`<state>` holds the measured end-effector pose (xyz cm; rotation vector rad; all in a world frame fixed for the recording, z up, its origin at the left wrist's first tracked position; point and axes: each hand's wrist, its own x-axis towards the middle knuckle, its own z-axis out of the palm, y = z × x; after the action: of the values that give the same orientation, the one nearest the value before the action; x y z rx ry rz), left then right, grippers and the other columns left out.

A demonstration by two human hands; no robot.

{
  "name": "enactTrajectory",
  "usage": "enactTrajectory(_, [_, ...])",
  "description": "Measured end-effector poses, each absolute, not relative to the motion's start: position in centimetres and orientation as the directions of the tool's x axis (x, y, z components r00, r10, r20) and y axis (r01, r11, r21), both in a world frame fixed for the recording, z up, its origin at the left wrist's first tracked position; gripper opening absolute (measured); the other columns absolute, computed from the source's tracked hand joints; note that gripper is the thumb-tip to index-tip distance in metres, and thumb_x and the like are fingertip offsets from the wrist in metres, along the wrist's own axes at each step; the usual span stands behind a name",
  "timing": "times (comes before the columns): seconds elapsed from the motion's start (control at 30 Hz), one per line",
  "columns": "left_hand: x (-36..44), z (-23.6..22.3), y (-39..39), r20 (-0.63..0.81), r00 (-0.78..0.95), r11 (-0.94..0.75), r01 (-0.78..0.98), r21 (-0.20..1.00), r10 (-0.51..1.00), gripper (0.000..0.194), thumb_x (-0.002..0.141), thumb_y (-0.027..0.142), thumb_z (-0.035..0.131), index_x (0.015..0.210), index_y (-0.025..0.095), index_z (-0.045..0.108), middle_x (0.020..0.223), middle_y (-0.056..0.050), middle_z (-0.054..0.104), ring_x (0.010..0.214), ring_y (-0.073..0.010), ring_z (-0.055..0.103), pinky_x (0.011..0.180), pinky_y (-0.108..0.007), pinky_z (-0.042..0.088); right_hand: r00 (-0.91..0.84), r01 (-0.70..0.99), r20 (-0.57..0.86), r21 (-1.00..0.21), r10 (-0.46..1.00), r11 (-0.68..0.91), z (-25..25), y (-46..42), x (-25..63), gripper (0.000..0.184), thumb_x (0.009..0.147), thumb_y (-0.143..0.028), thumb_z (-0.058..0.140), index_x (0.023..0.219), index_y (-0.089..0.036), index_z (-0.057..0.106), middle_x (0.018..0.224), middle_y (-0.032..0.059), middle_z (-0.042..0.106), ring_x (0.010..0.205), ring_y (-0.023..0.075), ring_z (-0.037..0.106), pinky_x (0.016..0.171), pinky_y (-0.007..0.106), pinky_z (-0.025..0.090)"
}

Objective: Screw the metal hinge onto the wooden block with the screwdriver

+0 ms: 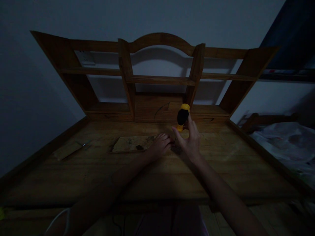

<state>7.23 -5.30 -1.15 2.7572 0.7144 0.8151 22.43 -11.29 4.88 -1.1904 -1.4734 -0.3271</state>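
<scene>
My right hand (pixel 190 142) holds a yellow and black screwdriver (pixel 182 115) by its handle, which stands nearly upright, with the thumb on the near left side. The screwdriver's shaft points down to the desk beside my left fingertips. My left hand (pixel 160 146) is closed over the right end of a worn, pale strip of board (pixel 130 143) lying on the wooden desk (pixel 157 177). The board's surface is rough, with a dark broken patch. Below the shaft is a small dark patch or pile, too dim to make out. The screwdriver's tip is not clear.
A wooden shelf unit (pixel 162 80) stands along the desk's back edge. On the left lie a flat wooden piece (pixel 69 151) and a thin shiny metal tool (pixel 84 144). A whitish plastic bag (pixel 285 141) is beyond the right edge. The room is dim.
</scene>
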Motion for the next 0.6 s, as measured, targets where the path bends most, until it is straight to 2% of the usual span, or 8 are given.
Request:
enactTrajectory(0.1, [7.22, -1.16, -5.32, 0.473, 0.737, -0.876, 0.388, 0.287, 0.482, 0.022, 0.1, 0.029, 0.045, 0.106, 0.019, 0.063, 0.111, -0.009, 0.061, 0.114, -0.0247, 0.052, 0.101, -0.043, 0.041, 0.18, 0.772, 0.855, -0.429, 0.485, 0.469, 5.06, -11.53, 22.21, 0.074, 0.091, -0.042, 0.06, 0.155, -0.028, 0.025, 0.1, 0.007, 0.062, 0.084, 0.0219, 0.059, 0.081, 0.041, 0.056])
enactTrajectory(0.2, [7.19, -1.11, -5.35, 0.485, 0.731, -0.877, 0.382, 0.291, 0.479, 0.021, 0.099, 0.028, 0.045, 0.104, 0.018, 0.063, 0.111, -0.009, 0.061, 0.113, -0.0241, 0.052, 0.101, -0.042, 0.041, 0.184, 0.757, 0.856, -0.437, 0.483, 0.486, 5.13, -11.65, 22.11, 0.072, 0.091, -0.041, 0.06, 0.154, -0.028, 0.029, 0.112, 0.0097, 0.062, 0.09, 0.0229, 0.061, 0.086, 0.043, 0.055])
enactTrajectory(0.27, [7.17, -1.08, -5.35, 0.483, 0.734, -0.878, 0.382, 0.289, 0.478, 0.021, 0.099, 0.028, 0.045, 0.104, 0.018, 0.063, 0.11, -0.009, 0.061, 0.11, -0.0236, 0.052, 0.1, -0.041, 0.042, 0.192, 0.741, 0.844, -0.459, 0.501, 0.49, 5.2, -11.67, 22.01, 0.078, 0.091, -0.041, 0.059, 0.157, -0.027, 0.018, 0.123, 0.0124, 0.06, 0.096, 0.0245, 0.063, 0.089, 0.045, 0.054])
enactTrajectory(0.37, [7.17, -1.09, -5.31, 0.47, 0.734, -0.871, 0.394, 0.292, 0.49, 0.02, 0.099, 0.026, 0.045, 0.104, 0.018, 0.063, 0.109, -0.009, 0.06, 0.109, -0.0235, 0.052, 0.1, -0.041, 0.042, 0.233, 0.69, 0.808, -0.53, 0.542, 0.493, 5.26, -11.68, 21.69, 0.091, 0.094, -0.04, 0.053, 0.157, -0.025, -0.011, 0.134, 0.0163, 0.055, 0.105, 0.0261, 0.064, 0.087, 0.045, 0.055])
enactTrajectory(0.43, [7.17, -1.17, -5.28, 0.47, 0.731, -0.869, 0.396, 0.298, 0.495, 0.02, 0.099, 0.026, 0.045, 0.104, 0.019, 0.063, 0.108, -0.008, 0.06, 0.112, -0.0241, 0.052, 0.102, -0.042, 0.042, 0.237, 0.668, 0.805, -0.541, 0.543, 0.511, 5.16, -11.69, 21.47, 0.092, 0.094, -0.039, 0.051, 0.155, -0.025, -0.018, 0.14, 0.0184, 0.049, 0.11, 0.027, 0.063, 0.086, 0.046, 0.056])
enactTrajectory(0.53, [7.2, -1.24, -5.27, 0.484, 0.728, -0.873, 0.38, 0.306, 0.486, 0.021, 0.1, 0.028, 0.044, 0.105, 0.02, 0.063, 0.106, -0.008, 0.06, 0.114, -0.0238, 0.052, 0.103, -0.042, 0.041, 0.213, 0.653, 0.82, -0.523, 0.531, 0.547, 5.02, -11.58, 21.49, 0.088, 0.094, -0.038, 0.051, 0.156, -0.026, -0.01, 0.144, 0.0188, 0.045, 0.115, 0.0273, 0.061, 0.088, 0.046, 0.055])
enactTrajectory(0.6, [7.25, -1.11, -5.32, 0.482, 0.731, -0.874, 0.372, 0.313, 0.483, 0.021, 0.1, 0.029, 0.044, 0.102, 0.02, 0.063, 0.105, -0.007, 0.06, 0.112, -0.0228, 0.053, 0.102, -0.04, 0.042, 0.211, 0.645, 0.831, -0.515, 0.515, 0.565, 5.57, -11.35, 21.91, 0.082, 0.093, -0.039, 0.053, 0.156, -0.025, 0.003, 0.139, 0.0175, 0.049, 0.112, 0.0259, 0.062, 0.088, 0.045, 0.055])
